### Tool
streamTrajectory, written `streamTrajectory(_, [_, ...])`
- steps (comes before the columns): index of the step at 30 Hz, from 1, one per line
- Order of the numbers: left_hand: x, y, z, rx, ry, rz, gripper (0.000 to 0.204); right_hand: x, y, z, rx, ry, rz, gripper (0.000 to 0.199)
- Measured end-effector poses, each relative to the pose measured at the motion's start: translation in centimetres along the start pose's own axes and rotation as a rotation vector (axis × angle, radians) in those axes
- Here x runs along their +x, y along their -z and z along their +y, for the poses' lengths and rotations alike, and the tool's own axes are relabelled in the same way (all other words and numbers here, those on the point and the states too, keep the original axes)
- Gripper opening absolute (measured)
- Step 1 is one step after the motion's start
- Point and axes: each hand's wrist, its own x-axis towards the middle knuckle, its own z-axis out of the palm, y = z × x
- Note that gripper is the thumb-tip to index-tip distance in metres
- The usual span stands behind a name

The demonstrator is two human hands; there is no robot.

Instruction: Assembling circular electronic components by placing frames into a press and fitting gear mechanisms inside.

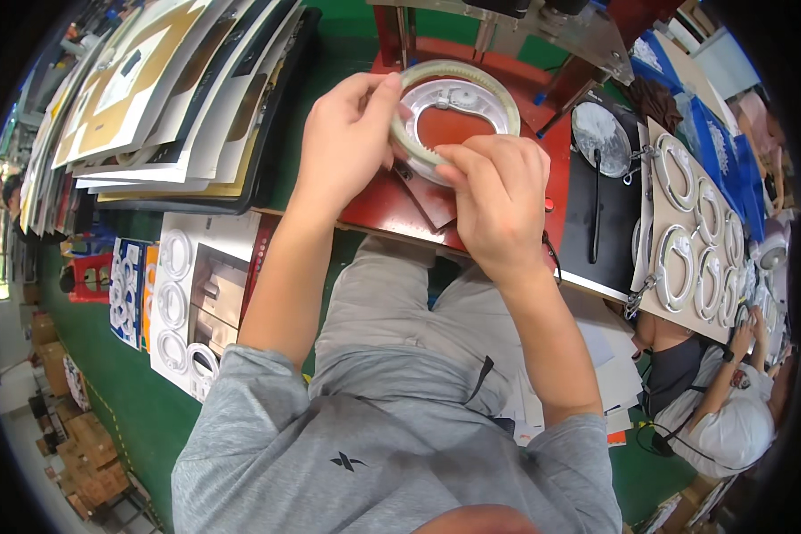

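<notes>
A translucent ring (489,82) with a white inner plate (461,96) sits on the red fixture base (378,200) of a bench press. My left hand (347,142) grips the ring's left rim with thumb and fingers. My right hand (498,196) pinches the ring's near edge, fingers curled over it. Both forearms come up from the lower edge over my grey trousers.
Stacked printed cards (151,89) lie at the left. A board with several white rings (698,231) stands at the right beside a black mat (596,205). A white tray with rings (182,303) sits low left. Another person (720,418) sits at the lower right.
</notes>
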Motion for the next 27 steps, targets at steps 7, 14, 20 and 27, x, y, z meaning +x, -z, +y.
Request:
streamTrajectory(7, [-4.1,2.5,-0.2,-0.425,0.162,-0.089,0.037,0.2,0.4,-2.8,0.062,0.061,-0.047,0.025])
streamTrajectory(14, [-6.6,6.7,-2.1,-0.438,0.109,-0.107,0.038,2.8,0.8,-2.0,0.299,-0.023,-0.092,0.03])
streamTrajectory(20, [-9.5,8.3,-2.6,-0.384,-0.1,-0.243,0.036,4.4,2.4,-2.1,0.603,-0.351,-0.192,0.027])
streamTrajectory(27, [-10.8,8.3,-2.9,-0.311,-0.238,-0.397,0.04,3.3,4.4,-4.9,1.204,-0.955,-0.449,0.031])
